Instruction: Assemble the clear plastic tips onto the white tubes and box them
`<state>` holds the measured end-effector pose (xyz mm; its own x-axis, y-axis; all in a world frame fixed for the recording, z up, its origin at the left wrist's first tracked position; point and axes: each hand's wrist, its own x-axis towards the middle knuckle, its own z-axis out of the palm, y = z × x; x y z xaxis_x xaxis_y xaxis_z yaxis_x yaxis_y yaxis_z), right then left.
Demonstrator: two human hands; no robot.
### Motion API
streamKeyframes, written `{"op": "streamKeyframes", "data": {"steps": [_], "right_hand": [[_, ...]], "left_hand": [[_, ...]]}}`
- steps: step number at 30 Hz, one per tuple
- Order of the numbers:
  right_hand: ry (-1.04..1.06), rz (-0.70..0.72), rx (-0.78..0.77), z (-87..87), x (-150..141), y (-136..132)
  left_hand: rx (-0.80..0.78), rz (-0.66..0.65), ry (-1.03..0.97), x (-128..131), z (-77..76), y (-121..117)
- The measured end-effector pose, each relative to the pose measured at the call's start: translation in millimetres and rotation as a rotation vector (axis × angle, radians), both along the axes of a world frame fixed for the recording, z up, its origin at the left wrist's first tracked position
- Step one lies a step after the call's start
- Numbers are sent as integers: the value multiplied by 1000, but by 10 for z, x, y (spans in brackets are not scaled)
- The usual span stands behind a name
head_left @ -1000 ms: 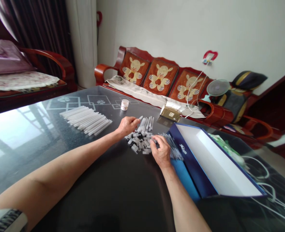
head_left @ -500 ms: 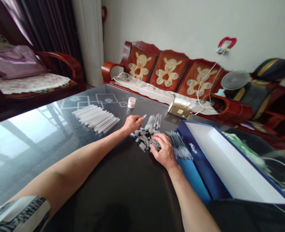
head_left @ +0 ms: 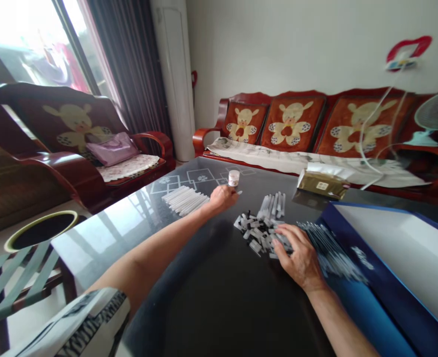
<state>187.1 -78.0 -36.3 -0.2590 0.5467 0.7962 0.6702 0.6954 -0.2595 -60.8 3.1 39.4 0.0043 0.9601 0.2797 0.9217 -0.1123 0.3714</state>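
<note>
My left hand [head_left: 223, 197] is at the far side of the dark glass table [head_left: 204, 307], pinching a small white tube whose tip pokes out past the fingers. It is close to a small white lidded jar [head_left: 233, 177]. My right hand [head_left: 298, 253] lies curled over the edge of a heap of white-and-black plastic pieces [head_left: 258, 233], and beside it is a spread of thin rods [head_left: 332, 245]. Whether that hand grips anything is hidden. Several white tubes stand out from the heap's far side [head_left: 273, 206], and a neat row of white tubes [head_left: 184, 200] lies to the left.
A blue-and-white open box [head_left: 390, 263] stands at the table's right. A gold packet [head_left: 322, 186] lies at the far edge. Behind the table are a red wooden sofa [head_left: 293, 124] with bear cushions and an armchair [head_left: 73, 158]. A round bin [head_left: 40, 230] stands at left.
The view has swung left, showing more of the room. My left hand has moved away from the heap toward the jar, still holding the tube. My right hand stays at the heap.
</note>
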Motion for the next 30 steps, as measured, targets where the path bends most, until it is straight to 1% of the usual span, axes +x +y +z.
{"op": "streamKeyframes", "data": {"steps": [2, 4, 6, 8, 10, 12, 15, 18, 21, 23, 25, 28, 30], "right_hand": [[10, -15, 12, -12, 0, 8], [16, -27, 14, -25, -2, 18], [21, -31, 14, -36, -5, 25], [27, -34, 15, -43, -5, 26], [35, -37, 13, -47, -3, 23], [36, -41, 5, -47, -2, 16], [34, -46, -4, -40, -8, 7], [42, -56, -8, -26, -17, -1], [57, -61, -17, -15, -20, -7], [75, -66, -21, -13, -18, -9], [94, -73, -22, -13, -14, -10], [104, -75, -23, -12, -11, -15], [100, -68, -26, -10, -9, -20]], "left_hand": [[20, 85, 115, -335, 79, 35], [13, 142, 143, -693, 113, 39], [-12, 194, 157, -1001, 97, 19], [-28, 236, 165, -1209, 42, -12], [-48, 265, 167, -1310, -24, -42], [-68, 289, 168, -1335, -70, -60], [-88, 306, 169, -1310, -66, -62], [-84, 299, 175, -1225, 6, -31], [-54, 237, 181, -994, 80, 21], [-42, 167, 183, -729, 103, 59], [-45, 86, 183, -393, 99, 98], [-66, -54, 181, 157, 50, 164], [-89, -122, 177, 493, 6, 222]]}}
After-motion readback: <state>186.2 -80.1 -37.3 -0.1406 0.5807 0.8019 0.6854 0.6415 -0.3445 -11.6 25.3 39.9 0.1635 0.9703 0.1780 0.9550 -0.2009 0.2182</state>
